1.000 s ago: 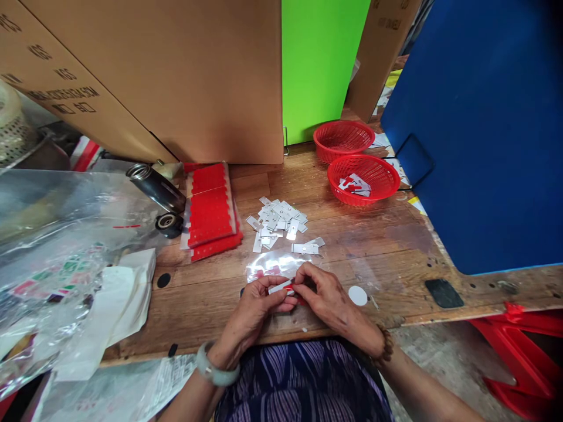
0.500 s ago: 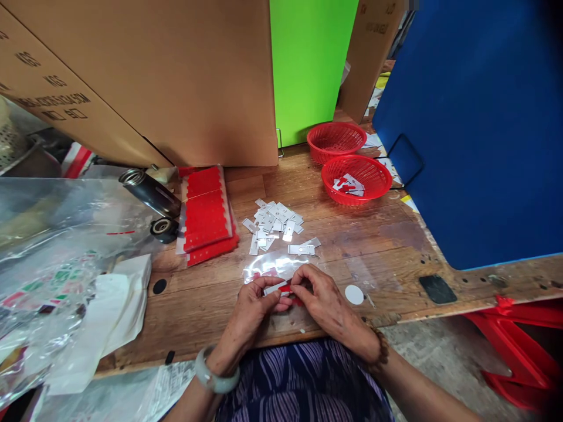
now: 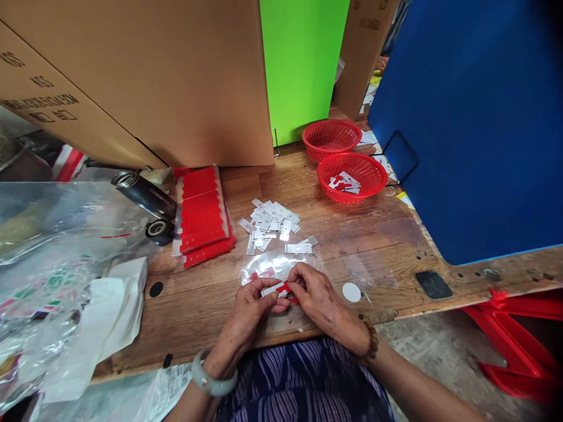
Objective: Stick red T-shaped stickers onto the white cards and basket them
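Between thumb and fingers, my left hand pinches a small flat silver-white metal plate. My right hand pinches a red sticker piece that lies against the plate's right end; its fingertips are partly hidden. Beneath both hands is a clear plastic sheet with a few red bits on it. Just beyond, two plates lie partly overlapped. Farther off spreads a loose pile of similar metal plates.
Red sticker sheets lie left of the pile, beside a dark flask and its cap. Two red baskets stand at the back right, the nearer holding red-marked plates. Cardboard, a green panel and a blue panel border the table.
The red piece shows more over the plate's right end, with my right fingers still at it. The whole view has shifted slightly; both hands stay close together.
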Demonstrator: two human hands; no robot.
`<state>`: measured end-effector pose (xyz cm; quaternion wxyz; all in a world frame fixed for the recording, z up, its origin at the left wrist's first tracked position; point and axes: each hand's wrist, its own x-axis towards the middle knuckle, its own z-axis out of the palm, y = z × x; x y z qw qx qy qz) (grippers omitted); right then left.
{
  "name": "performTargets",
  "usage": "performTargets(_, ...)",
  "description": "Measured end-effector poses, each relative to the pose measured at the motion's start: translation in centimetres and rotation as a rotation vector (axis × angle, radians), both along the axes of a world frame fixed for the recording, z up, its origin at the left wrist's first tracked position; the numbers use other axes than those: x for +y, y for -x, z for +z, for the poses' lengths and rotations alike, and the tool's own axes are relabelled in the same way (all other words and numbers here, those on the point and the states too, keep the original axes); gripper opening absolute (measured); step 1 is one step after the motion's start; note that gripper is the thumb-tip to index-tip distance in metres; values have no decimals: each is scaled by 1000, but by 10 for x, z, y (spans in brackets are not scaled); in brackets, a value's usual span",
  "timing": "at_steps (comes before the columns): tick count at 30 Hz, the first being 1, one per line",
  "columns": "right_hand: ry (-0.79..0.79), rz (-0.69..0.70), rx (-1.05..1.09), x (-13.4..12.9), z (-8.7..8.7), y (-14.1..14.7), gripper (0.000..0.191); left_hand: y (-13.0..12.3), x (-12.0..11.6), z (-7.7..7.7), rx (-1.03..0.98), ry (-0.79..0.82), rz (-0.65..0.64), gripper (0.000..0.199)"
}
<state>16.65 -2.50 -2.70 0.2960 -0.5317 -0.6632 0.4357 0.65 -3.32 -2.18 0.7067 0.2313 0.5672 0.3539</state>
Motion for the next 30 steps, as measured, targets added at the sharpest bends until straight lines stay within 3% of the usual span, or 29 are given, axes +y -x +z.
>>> performTargets(9,-41,6,-43,1,-3,0,13,-3,-1,-1,59,-26,-2,56)
performTargets(15,-74,-88,-1,5,2,-1,19,-3,2,-12,99,-58,12,58)
performTargets(17,-35,-139,45,11,2,-6,34,-4,3,-12,98,-86,2,56)
performTargets(19,28,-104,109,17,2,-11,41,-5,3,-10,83,-113,-11,53)
performTargets(23,191,84,218,22,7,-15,5,-12,3,-5,30,-137,-35,50)
performTargets(24,224,92,239,22,9,-16,5,-14,3,-4,17,-149,-33,50)
performTargets(27,293,58,280,31,16,-23,9,-18,6,-5,-5,-196,5,55)
performTargets(30,257,-74,300,56,28,-46,20,-18,8,-6,5,-217,48,59)
